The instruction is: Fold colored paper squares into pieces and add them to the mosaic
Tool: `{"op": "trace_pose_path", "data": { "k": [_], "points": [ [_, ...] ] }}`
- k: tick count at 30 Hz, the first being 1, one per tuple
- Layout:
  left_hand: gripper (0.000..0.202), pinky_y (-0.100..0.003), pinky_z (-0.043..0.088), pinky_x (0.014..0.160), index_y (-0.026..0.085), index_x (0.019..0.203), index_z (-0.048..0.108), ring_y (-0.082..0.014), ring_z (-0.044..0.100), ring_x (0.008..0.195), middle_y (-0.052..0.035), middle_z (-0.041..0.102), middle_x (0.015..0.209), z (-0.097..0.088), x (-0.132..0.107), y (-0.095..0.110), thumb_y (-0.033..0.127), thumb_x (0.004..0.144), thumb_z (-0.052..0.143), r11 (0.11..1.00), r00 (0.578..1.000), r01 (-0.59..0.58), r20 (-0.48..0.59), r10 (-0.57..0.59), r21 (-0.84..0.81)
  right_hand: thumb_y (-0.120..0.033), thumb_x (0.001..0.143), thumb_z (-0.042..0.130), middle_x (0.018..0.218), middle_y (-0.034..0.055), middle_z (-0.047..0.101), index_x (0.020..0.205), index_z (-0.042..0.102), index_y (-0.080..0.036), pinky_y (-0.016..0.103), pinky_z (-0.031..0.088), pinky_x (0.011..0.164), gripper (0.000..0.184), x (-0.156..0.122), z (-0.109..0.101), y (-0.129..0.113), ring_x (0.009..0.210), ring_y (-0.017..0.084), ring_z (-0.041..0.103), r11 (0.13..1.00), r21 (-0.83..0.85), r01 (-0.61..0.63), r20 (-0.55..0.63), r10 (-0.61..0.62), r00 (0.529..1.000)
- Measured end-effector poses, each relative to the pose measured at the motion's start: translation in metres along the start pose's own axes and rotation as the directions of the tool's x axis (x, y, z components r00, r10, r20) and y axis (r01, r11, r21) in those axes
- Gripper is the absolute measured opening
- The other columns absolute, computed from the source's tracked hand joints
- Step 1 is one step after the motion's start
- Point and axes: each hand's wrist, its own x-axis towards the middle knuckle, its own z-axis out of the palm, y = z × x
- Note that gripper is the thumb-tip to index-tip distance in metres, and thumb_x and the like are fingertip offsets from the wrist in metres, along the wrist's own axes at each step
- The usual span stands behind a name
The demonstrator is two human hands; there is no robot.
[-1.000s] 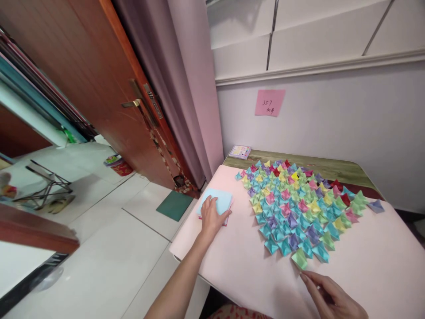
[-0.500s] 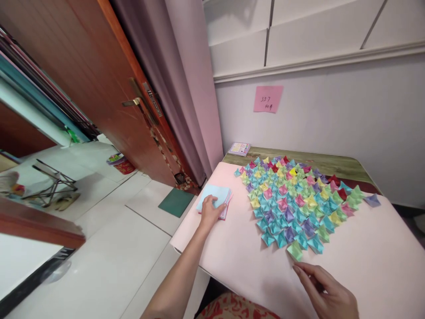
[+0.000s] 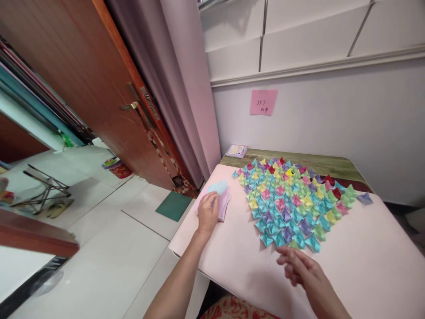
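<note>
Left hand (image 3: 208, 214): fingers pinched on light-blue sheet (image 3: 218, 187), blurred, tilted up over paper stack (image 3: 224, 204), pink uppermost, at left side of worktop (image 3: 232, 257). Right hand (image 3: 303, 268): fingers loosely bent, partly spread, at near edge of multicoloured folded paper pieces (image 3: 292, 201), close rows, right of stack

This looks like a room in a home: a mauve curtain (image 3: 186, 79) hangs by the far left corner of the table (image 3: 375, 248), a wooden door (image 3: 89, 75) stands beside it, and slippers (image 3: 59, 208) lie near a folding stool (image 3: 44, 180) on the tiled floor (image 3: 126, 252) off the left edge.
</note>
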Motion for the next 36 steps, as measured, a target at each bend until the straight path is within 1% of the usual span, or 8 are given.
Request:
{"op": "trace_pose_path", "data": {
  "k": [2, 6, 10, 13, 15, 21, 33, 36],
  "points": [
    [0.022, -0.042, 0.043, 0.106, 0.022, 0.099, 0.070, -0.0219, 0.061, 0.115, -0.0074, 0.070, 0.116, -0.007, -0.009, 0.030, 0.026, 0.093, 0.050, 0.950, 0.945, -0.306, 0.104, 0.311, -0.062, -0.074, 0.083, 0.045, 0.105, 0.0141, 0.072, 0.113, 0.071, -0.021, 0.035, 0.057, 0.069, 0.066, 0.011, 0.014, -0.021, 0.086, 0.026, 0.069, 0.956, 0.244, -0.163, 0.216, 0.111, 0.970],
    [0.029, -0.048, 0.039, 0.112, 0.028, 0.116, 0.063, -0.0194, 0.056, 0.125, -0.0055, 0.065, 0.128, -0.021, -0.032, 0.073, 0.015, 0.094, 0.050, 0.607, 0.559, -0.777, 0.262, 0.787, -0.165, -0.083, 0.082, 0.029, 0.122, 0.0146, 0.068, 0.117, 0.066, -0.025, 0.047, 0.057, 0.079, 0.078, 0.036, 0.027, -0.060, 0.102, 0.032, 0.068, 0.876, 0.427, -0.223, 0.331, 0.078, 0.940],
    [0.036, -0.048, 0.041, 0.111, 0.027, 0.126, 0.057, -0.0211, 0.054, 0.128, -0.0080, 0.064, 0.129, -0.033, -0.043, 0.081, 0.012, 0.094, 0.051, 0.512, 0.456, -0.841, 0.281, 0.844, -0.173, -0.088, 0.078, 0.023, 0.108, 0.0170, 0.073, 0.118, 0.065, -0.019, 0.044, 0.057, 0.074, 0.090, 0.049, 0.016, -0.079, 0.098, 0.033, 0.069, 0.950, 0.301, -0.086, 0.262, 0.004, 0.965],
    [0.040, -0.047, 0.042, 0.110, 0.025, 0.130, 0.054, -0.0217, 0.054, 0.128, -0.0091, 0.065, 0.127, -0.037, -0.042, 0.080, 0.011, 0.093, 0.052, 0.464, 0.424, -0.877, 0.253, 0.870, -0.127, -0.063, 0.077, 0.065, 0.105, 0.0122, 0.075, 0.122, 0.062, -0.021, 0.041, 0.057, 0.074, 0.061, 0.049, 0.009, -0.087, 0.093, 0.031, 0.071, 0.979, 0.202, 0.007, 0.271, -0.062, 0.961],
    [0.045, -0.047, 0.041, 0.111, 0.025, 0.135, 0.051, -0.0219, 0.053, 0.129, -0.0089, 0.064, 0.129, -0.034, -0.040, 0.081, 0.011, 0.092, 0.053, 0.488, 0.461, -0.868, 0.216, 0.861, -0.092, -0.045, 0.071, 0.078, 0.105, 0.0107, 0.075, 0.124, 0.060, -0.022, 0.039, 0.058, 0.072, 0.060, 0.046, 0.009, -0.092, 0.089, 0.030, 0.072, 0.971, 0.237, 0.020, 0.242, -0.079, 0.967],
    [0.074, -0.052, 0.037, 0.111, 0.026, 0.153, 0.024, -0.0321, 0.029, 0.144, -0.0179, 0.026, 0.158, -0.019, -0.031, 0.084, 0.015, 0.088, 0.059, 0.860, 0.852, -0.499, 0.121, 0.509, -0.102, -0.038, 0.070, 0.082, 0.105, 0.0094, 0.075, 0.121, 0.062, -0.021, 0.035, 0.058, 0.069, 0.057, 0.036, 0.018, -0.104, 0.086, 0.027, 0.072, 0.934, 0.329, 0.138, 0.025, -0.155, 0.988],
    [0.020, -0.029, 0.053, 0.076, 0.023, 0.096, 0.077, -0.0233, 0.068, 0.092, -0.0072, 0.072, 0.101, -0.020, -0.033, 0.109, 0.027, 0.076, 0.077, 0.605, 0.926, 0.273, 0.376, 0.046, -0.748, -0.044, 0.093, 0.054, 0.100, 0.0026, 0.073, 0.153, 0.023, -0.037, 0.025, 0.051, 0.053, 0.068, 0.022, 0.006, -0.095, 0.061, 0.015, 0.062, 0.884, 0.140, 0.445, 0.013, -0.451, 0.892],
    [0.019, -0.028, 0.052, 0.073, 0.021, 0.093, 0.078, -0.0230, 0.068, 0.088, -0.0076, 0.072, 0.096, -0.016, -0.036, 0.114, 0.030, 0.075, 0.078, 0.533, 0.915, 0.354, 0.401, -0.030, -0.769, -0.032, 0.090, 0.060, 0.104, 0.0019, 0.071, 0.144, 0.043, -0.039, 0.025, 0.052, 0.057, 0.057, 0.020, -0.001, -0.083, 0.064, 0.014, 0.062, 0.804, 0.017, 0.594, 0.025, -0.595, 0.804]
  ]
}}
